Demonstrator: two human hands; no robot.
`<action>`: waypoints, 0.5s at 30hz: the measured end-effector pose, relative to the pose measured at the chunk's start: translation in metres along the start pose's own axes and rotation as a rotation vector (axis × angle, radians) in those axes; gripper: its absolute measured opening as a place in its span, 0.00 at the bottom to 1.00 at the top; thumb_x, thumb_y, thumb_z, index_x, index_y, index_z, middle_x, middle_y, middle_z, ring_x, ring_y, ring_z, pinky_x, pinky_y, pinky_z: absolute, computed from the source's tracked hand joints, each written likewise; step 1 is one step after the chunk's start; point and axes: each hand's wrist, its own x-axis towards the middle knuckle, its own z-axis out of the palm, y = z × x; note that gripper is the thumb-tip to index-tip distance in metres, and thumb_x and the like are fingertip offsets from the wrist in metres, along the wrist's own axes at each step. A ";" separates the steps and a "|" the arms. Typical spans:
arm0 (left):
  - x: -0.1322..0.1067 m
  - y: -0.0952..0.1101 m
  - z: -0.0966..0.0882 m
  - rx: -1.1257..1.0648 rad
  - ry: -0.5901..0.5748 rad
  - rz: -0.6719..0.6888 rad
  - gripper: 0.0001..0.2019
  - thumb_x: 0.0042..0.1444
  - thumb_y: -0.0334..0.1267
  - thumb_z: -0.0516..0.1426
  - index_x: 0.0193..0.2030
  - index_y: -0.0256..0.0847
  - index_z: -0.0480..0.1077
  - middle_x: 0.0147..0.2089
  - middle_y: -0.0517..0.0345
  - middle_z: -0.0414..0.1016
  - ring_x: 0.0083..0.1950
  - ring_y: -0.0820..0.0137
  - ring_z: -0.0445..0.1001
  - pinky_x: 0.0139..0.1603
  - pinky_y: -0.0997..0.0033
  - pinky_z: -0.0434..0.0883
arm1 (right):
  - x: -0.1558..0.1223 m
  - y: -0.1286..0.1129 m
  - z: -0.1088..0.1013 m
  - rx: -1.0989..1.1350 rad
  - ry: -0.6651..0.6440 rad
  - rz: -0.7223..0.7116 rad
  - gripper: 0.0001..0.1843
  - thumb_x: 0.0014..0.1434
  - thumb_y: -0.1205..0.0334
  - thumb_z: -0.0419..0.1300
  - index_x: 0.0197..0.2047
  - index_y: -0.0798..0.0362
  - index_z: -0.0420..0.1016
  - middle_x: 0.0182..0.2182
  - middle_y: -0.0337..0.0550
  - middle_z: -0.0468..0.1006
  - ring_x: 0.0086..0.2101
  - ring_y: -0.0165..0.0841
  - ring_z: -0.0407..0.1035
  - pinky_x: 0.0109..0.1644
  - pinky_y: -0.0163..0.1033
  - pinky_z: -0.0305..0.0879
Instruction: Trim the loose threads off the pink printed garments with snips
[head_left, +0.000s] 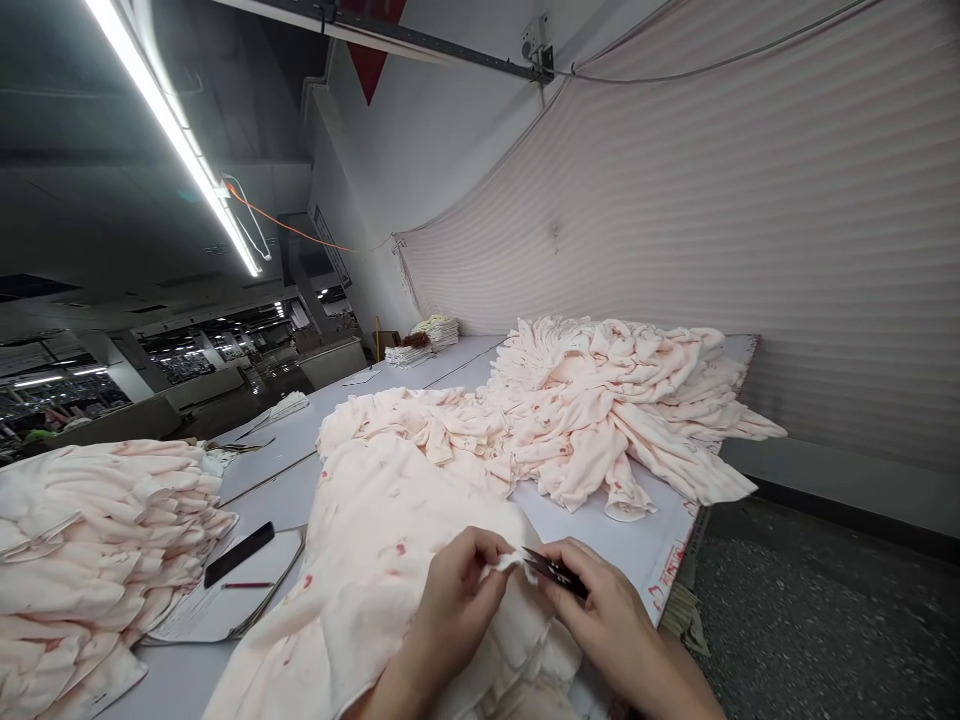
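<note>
A pale pink printed garment point(375, 540) lies spread on the white table point(285, 470) in front of me. My left hand point(454, 590) pinches a small white bit of its fabric point(504, 562) between thumb and fingers. My right hand point(611, 615) is closed round small dark thread snips point(553, 572), whose tips point left and meet that pinched fabric. Both hands sit over the near end of the garment, close to the table's front edge.
A big heap of the same pink garments point(615, 400) lies at the back right, another stack point(90, 540) at the left. A black phone point(238, 553) and red pen point(249, 585) rest on a clipboard point(225, 600). The table's right edge point(686, 545) drops to a grey floor.
</note>
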 end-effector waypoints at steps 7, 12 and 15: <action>0.006 -0.007 -0.002 -0.474 -0.070 -0.419 0.11 0.52 0.42 0.59 0.39 0.38 0.72 0.36 0.57 0.74 0.38 0.70 0.69 0.39 0.73 0.64 | 0.017 0.006 0.016 0.222 0.108 -0.018 0.09 0.59 0.55 0.55 0.34 0.51 0.69 0.29 0.39 0.74 0.32 0.34 0.68 0.34 0.33 0.63; 0.003 -0.006 0.003 -0.530 -0.024 -0.438 0.11 0.50 0.42 0.61 0.36 0.38 0.71 0.34 0.58 0.73 0.38 0.70 0.69 0.40 0.73 0.64 | 0.012 -0.001 0.025 0.197 0.102 -0.101 0.07 0.58 0.59 0.55 0.37 0.51 0.72 0.32 0.41 0.76 0.34 0.34 0.69 0.37 0.34 0.63; 0.002 -0.005 0.003 -0.514 -0.039 -0.433 0.13 0.50 0.42 0.61 0.41 0.39 0.71 0.34 0.59 0.73 0.38 0.69 0.69 0.39 0.73 0.64 | 0.014 -0.003 0.032 0.161 0.130 -0.094 0.07 0.60 0.61 0.52 0.35 0.52 0.69 0.27 0.38 0.73 0.28 0.31 0.67 0.32 0.33 0.61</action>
